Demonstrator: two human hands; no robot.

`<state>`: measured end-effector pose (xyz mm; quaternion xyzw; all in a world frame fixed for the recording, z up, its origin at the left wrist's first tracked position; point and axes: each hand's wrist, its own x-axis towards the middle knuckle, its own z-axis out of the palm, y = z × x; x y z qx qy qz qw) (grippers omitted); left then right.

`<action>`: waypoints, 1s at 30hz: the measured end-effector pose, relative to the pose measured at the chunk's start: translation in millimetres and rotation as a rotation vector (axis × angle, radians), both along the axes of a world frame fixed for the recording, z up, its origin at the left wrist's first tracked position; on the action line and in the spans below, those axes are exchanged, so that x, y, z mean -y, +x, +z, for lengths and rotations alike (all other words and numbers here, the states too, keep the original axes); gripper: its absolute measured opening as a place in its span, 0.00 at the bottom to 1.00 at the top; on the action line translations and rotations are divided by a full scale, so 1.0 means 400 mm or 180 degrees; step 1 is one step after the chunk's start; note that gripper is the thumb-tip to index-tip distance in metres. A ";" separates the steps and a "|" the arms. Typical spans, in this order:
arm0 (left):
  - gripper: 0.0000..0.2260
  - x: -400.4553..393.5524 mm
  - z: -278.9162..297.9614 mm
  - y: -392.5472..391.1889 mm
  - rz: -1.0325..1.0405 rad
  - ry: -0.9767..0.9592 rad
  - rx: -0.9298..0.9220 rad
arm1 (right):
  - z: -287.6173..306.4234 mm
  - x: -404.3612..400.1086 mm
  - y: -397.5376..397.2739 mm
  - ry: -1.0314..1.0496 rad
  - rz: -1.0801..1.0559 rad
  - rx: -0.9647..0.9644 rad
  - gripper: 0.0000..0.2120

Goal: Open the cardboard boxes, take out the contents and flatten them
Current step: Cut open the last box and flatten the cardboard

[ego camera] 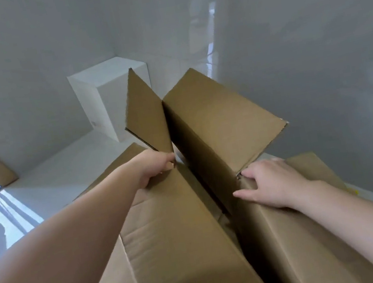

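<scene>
So the big brown corrugated cardboard box (194,225) was lying open on the glossy white floor (47,178), its far end pointing toward the corner where a white cube-shaped box (109,92) sat. The left hand (154,169) was gripping the base of the narrow upright brown flap (145,113), fingers curled round its edge. The right hand (270,183) lay mostly flat on the right-hand panel, fingers spread and pressing, just below the wide brown flap (221,121) sticking out. Couldn't see any contents inside from this angle.

My take: that cardboard looked light and fairly stiff, but it'll only bend cleanly along the scored creases. Grabbing near the hinge lines of the flaps seems smartest, since the thin edges could tear or buckle if you yank mid-panel. Surface looked dry and grippy, so slipping shouldn't be an issue.
</scene>
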<state>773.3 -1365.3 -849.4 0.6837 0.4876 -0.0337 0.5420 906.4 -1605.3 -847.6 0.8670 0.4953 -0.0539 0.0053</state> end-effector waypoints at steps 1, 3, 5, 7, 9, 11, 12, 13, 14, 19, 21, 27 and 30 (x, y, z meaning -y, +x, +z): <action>0.03 0.008 -0.001 0.002 -0.0104 -0.0139 0.0007 | 0.007 -0.008 -0.002 -0.0215 0.0082 0.0177 0.22; 0.04 0.013 -0.019 -0.013 -0.0071 -0.0173 0.0005 | 0.010 -0.006 0.016 -0.0737 0.0132 0.0516 0.22; 0.06 0.012 -0.048 -0.036 0.0261 -0.0348 0.0064 | 0.007 0.014 0.048 -0.1146 -0.0064 0.0680 0.25; 0.11 0.011 -0.072 -0.051 0.0474 -0.0569 0.0083 | 0.003 0.034 0.083 -0.1064 -0.0397 0.0732 0.28; 0.11 0.009 -0.084 -0.054 0.0551 -0.0669 0.0117 | 0.007 0.044 0.109 -0.0841 -0.0679 0.0998 0.27; 0.11 0.005 -0.087 -0.049 0.0583 -0.0751 0.0190 | 0.021 0.045 0.131 -0.0727 -0.0943 0.1282 0.26; 0.11 0.005 -0.085 -0.048 0.0597 -0.0779 0.0205 | 0.034 0.045 0.137 -0.0722 -0.1095 0.1333 0.25; 0.10 0.003 -0.084 -0.046 0.0606 -0.0814 0.0229 | 0.047 0.045 0.144 -0.0744 -0.1253 0.1295 0.25; 0.11 0.002 -0.083 -0.046 0.0619 -0.0846 0.0254 | 0.062 0.047 0.150 -0.0717 -0.1394 0.1183 0.24; 0.12 0.010 -0.041 -0.063 0.0364 -0.1584 0.0662 | 0.131 0.055 0.170 0.0288 -0.2089 -0.0626 0.25; 0.16 0.012 -0.008 -0.079 0.0140 -0.1837 0.0600 | 0.147 0.067 0.181 0.0530 -0.2219 -0.1234 0.26; 0.27 0.000 0.009 -0.107 0.0436 -0.2383 0.0550 | 0.136 0.103 0.195 0.1236 -0.2429 -0.3092 0.03; 0.18 0.063 0.000 -0.075 0.1047 -0.2398 0.1021 | 0.118 0.096 0.176 0.1127 -0.2422 -0.3712 0.07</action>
